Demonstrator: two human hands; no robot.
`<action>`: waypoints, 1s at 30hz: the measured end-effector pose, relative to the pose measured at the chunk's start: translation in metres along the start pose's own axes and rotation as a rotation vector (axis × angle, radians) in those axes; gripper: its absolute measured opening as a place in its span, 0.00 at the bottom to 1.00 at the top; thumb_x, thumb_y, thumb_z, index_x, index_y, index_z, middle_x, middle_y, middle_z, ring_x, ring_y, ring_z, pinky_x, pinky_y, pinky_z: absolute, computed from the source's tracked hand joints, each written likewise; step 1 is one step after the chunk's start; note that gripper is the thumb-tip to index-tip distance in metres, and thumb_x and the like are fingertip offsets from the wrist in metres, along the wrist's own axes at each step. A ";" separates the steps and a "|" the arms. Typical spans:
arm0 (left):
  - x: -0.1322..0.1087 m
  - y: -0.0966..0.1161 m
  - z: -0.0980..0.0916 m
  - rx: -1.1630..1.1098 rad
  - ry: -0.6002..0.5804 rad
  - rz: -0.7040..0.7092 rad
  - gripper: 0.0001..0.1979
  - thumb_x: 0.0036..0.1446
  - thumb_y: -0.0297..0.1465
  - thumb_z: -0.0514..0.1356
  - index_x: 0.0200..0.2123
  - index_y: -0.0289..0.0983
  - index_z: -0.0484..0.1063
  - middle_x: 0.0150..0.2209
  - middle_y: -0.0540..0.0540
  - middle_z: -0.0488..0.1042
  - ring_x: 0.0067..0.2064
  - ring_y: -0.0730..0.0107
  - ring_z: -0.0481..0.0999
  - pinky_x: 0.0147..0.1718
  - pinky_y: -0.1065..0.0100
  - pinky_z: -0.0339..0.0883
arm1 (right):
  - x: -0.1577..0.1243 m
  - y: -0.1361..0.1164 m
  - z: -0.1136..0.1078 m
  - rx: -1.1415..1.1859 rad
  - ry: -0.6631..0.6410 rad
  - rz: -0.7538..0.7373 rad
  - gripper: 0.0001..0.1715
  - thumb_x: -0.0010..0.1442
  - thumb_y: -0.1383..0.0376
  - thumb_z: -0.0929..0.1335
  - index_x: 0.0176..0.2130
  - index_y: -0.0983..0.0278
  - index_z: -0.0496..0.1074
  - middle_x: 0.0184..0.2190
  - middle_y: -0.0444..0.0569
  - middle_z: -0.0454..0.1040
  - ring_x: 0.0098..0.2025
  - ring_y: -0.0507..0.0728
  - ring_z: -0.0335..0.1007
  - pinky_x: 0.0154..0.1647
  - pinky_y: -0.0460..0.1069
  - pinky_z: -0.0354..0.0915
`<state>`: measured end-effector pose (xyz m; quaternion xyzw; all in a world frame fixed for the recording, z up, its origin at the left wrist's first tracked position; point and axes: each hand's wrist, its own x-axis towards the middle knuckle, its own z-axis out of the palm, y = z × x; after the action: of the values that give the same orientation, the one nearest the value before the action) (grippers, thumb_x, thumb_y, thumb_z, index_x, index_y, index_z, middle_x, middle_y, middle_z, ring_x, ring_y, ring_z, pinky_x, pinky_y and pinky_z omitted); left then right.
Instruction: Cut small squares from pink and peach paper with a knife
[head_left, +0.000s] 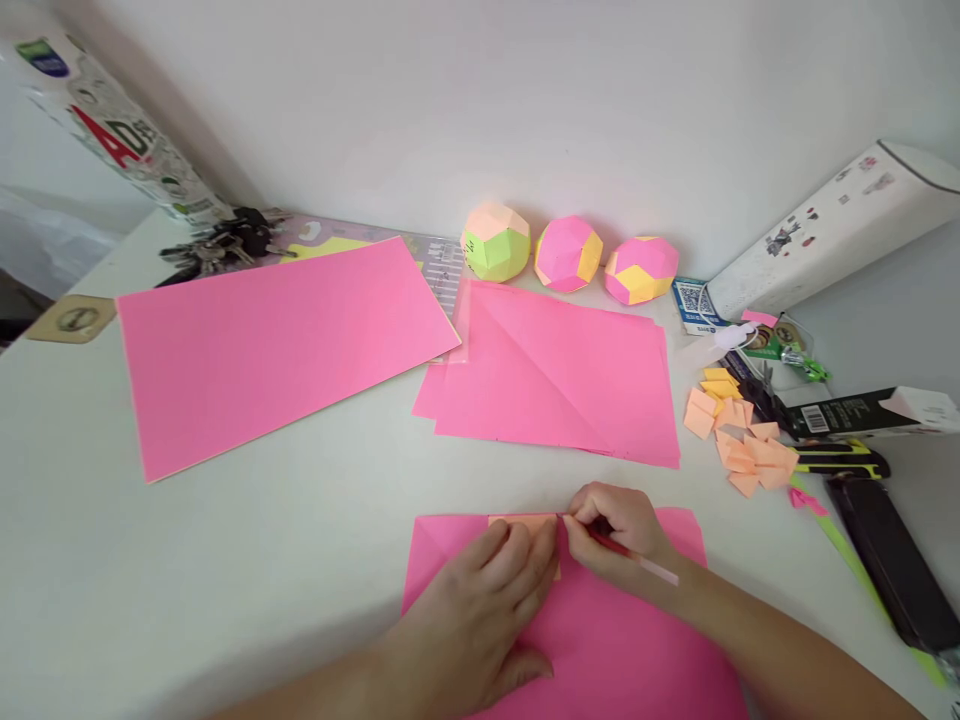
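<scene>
At the far edge of a pink sheet (630, 650) lying on the bench (300, 560), presses a peach paper piece (525, 520) down with the left hand (480, 588), flat and with fingers extended, gripping nothing. Just right of those fingers, grasps a red pen (615, 546) in the right hand (621, 522), with fingers closed round it beside the piece's right edge. Cannot make out the tip.

Under the left fingers, could let the piece skew by easing the pressure or by bumping it with the right hand; would then probably mark off the edge. Might also slide the sheet over the bench by leaning unevenly, or dent the paper by bearing down too hard with the pen.

Far left of the fingers, can read "AD" in large letters on a white canister (127, 130), but not its smaller print. Beyond the fingers, shows black marks, not legible, on a peach-and-green paper ball (495, 245). Further right of the fingers, carries a QR code on a blue-and-white card (694, 305), and a barcode on a dark box (847, 412), with lettering too small to tell.
</scene>
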<state>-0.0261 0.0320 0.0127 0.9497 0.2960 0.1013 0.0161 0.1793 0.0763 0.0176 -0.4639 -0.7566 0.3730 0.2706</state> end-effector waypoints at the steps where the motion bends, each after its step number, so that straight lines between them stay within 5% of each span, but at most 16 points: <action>1: 0.000 0.000 0.000 -0.003 0.005 -0.002 0.34 0.62 0.52 0.44 0.58 0.31 0.64 0.59 0.39 0.64 0.53 0.56 0.63 0.56 0.58 0.48 | 0.000 0.000 0.000 0.004 -0.004 0.007 0.14 0.56 0.71 0.63 0.23 0.61 0.55 0.19 0.39 0.65 0.19 0.47 0.57 0.19 0.42 0.54; 22: 0.000 0.000 0.000 -0.013 -0.007 -0.014 0.32 0.63 0.50 0.45 0.58 0.30 0.64 0.59 0.40 0.65 0.53 0.55 0.62 0.56 0.57 0.47 | -0.001 0.001 -0.002 0.078 -0.021 0.098 0.14 0.56 0.69 0.64 0.22 0.61 0.56 0.19 0.40 0.65 0.20 0.47 0.56 0.19 0.43 0.54; 26: 0.001 0.002 -0.002 -0.023 0.003 -0.030 0.28 0.63 0.45 0.47 0.56 0.30 0.65 0.58 0.40 0.66 0.53 0.55 0.63 0.56 0.58 0.49 | -0.001 0.001 -0.002 0.273 0.136 0.225 0.13 0.59 0.65 0.65 0.25 0.61 0.59 0.22 0.41 0.67 0.19 0.47 0.58 0.18 0.44 0.56; 30: 0.001 0.005 -0.001 0.010 0.041 -0.058 0.22 0.63 0.38 0.50 0.52 0.29 0.68 0.54 0.39 0.70 0.51 0.56 0.66 0.55 0.58 0.52 | 0.002 0.006 -0.002 0.300 0.331 0.187 0.11 0.61 0.62 0.65 0.28 0.61 0.62 0.25 0.43 0.68 0.21 0.48 0.59 0.20 0.45 0.58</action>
<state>-0.0227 0.0282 0.0143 0.9385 0.3240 0.1189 0.0083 0.1827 0.0807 0.0136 -0.5413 -0.5919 0.4235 0.4210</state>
